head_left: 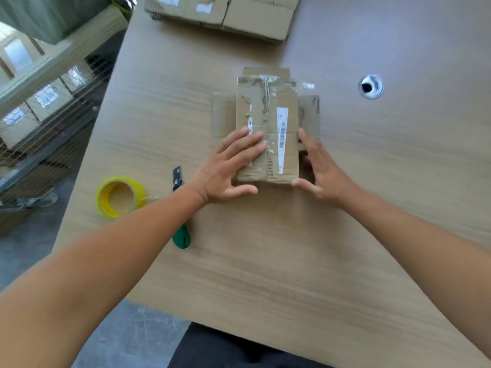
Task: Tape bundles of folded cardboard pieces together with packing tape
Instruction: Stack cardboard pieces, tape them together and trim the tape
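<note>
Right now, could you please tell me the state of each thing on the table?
Cardboard bundle: folded flat, taped across its far end.
Left hand: open, pressing on the bundle.
Right hand: open, against bundle's right side.
Tape roll: lying flat, untouched.
Knife: lying on table.

Left hand (228,168) lies flat over the bundle's (265,112) near-left corner, and the right hand (318,171) blocks its near-right edge, so no idea how the layers line up there. The print on the bundle's white label (282,134) is way too small to read. Left of the bundle, the cutter's (181,236) middle is under the forearm (119,235). Beyond the bundle, another cardboard stack (225,14) gets chopped off by the top edge. The table (265,248) runs out of frame right of the bundle.
</note>
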The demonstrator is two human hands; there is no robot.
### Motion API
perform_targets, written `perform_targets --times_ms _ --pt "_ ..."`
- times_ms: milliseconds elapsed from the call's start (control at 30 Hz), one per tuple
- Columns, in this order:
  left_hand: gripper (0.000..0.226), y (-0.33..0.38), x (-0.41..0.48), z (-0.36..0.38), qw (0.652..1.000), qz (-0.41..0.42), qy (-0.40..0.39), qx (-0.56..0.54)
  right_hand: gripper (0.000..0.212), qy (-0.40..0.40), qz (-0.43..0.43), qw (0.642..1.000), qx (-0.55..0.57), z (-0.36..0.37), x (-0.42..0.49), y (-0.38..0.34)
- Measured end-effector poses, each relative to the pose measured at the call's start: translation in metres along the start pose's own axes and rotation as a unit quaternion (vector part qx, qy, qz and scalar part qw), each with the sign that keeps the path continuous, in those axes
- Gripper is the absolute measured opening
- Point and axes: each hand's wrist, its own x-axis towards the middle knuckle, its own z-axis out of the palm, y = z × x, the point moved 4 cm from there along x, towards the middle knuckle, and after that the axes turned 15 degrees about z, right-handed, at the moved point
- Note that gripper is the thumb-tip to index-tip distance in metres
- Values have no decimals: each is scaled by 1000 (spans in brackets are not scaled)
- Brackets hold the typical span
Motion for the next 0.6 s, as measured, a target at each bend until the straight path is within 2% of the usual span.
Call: perform_targets --times_ms 33,100,167,200,267,367,500,600 --pt "80 2 3 -8 999 -25 30 -31 93 24 19 998 47 -7 -1 -3" --pt "63 -1 13 -28 986 -92 133 -53 72 131 44 984 112 -22 2 -11" --pt "43 -16 35 -44 965 -174 196 -25 58 225 62 966 115 -36 18 -24" --pt "42 -26 49 -48 957 -220 190 -12 57 242 70 962 104 -40 30 -33" --pt "48 -48 75 -43 949 -294 114 -18 62 216 91 970 60 -39 59 -51" --pt "52 -74 89 -25 949 -314 12 -29 67 140 104 984 -29 -28 92 -62" --pt "40 -95 89 -18 954 -290 34 -62 62 160 127 975 -86 -23 109 -55" --pt "34 -104 90 -15 959 -276 23 -67 62 170 140 974 -47 -24 116 -50"
